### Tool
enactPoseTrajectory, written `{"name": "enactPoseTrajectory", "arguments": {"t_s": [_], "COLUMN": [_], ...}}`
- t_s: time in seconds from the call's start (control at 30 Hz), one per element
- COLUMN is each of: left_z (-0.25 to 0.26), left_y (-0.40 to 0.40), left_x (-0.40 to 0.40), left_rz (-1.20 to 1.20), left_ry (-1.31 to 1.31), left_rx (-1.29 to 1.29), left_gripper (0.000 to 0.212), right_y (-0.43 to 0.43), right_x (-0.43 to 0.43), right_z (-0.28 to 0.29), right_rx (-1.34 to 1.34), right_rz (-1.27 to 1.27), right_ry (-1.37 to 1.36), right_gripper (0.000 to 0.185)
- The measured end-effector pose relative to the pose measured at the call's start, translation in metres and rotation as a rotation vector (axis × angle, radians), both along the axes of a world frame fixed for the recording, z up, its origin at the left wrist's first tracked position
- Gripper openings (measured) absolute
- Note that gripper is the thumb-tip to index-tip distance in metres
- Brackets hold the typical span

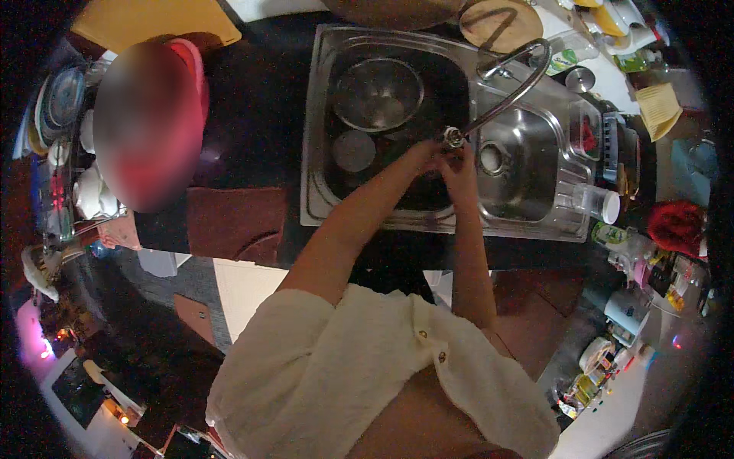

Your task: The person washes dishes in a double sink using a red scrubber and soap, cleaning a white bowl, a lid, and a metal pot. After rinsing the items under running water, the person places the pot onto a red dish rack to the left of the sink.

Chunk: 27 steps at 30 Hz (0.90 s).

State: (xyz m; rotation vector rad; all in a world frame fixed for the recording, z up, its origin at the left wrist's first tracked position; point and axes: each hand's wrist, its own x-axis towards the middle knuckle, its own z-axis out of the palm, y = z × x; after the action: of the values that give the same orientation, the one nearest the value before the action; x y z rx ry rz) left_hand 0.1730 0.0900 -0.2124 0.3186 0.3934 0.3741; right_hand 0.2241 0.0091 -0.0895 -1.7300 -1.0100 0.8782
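Note:
My left hand (429, 155) and my right hand (460, 166) are close together beneath the outlet of a flexible metal faucet (454, 136). They are over the divider of a double-bowl stainless steel sink (312, 172). The faucet head partly covers the fingers, and whether they hold anything is unclear. To the left of my hands, inside the larger bowl, sit a round metal basin (375, 103) and a pale round thing (354, 151). On the right, the smaller bowl shows a drain strainer (494, 159).
A clear plastic container with a white lid (610, 207) lies at the sink's right edge. A round wooden board (501, 26) and a dish-soap bottle (565, 60) are behind the faucet. Left are a brown cloth (235, 221), a pink, mostly blurred object (198, 74) and a dish rack with plates (63, 97).

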Motion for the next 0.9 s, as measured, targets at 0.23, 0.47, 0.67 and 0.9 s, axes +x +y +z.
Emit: {"name": "enactPoseTrajectory", "arguments": {"t_s": [0.23,0.47,0.67,0.9], "left_z": [-0.109,0.028,0.101,0.090], "left_y": [0.007,-0.004,-0.025,-0.021], "left_x": [0.006,-0.012,-0.020,-0.023], "left_rz": [0.486,0.220,0.424,0.548], "left_ry": [0.431,0.317,0.210,0.088], "left_rx": [1.198,-0.001,-0.256,-0.375], "left_gripper": [0.032,0.038,0.044,0.041], "right_y": [0.008,0.028,0.076,0.066], "right_x": [-0.018,-0.022,0.016,-0.015], "right_z": [0.025,-0.126,-0.129,-0.076], "right_rx": [0.050,0.205,-0.542,-0.386], "right_rz": [0.051,-0.035,0.383,-0.049], "right_ry": [0.011,-0.561,-0.766,0.000], "right_gripper": [0.047,0.036,0.051,0.046]}}
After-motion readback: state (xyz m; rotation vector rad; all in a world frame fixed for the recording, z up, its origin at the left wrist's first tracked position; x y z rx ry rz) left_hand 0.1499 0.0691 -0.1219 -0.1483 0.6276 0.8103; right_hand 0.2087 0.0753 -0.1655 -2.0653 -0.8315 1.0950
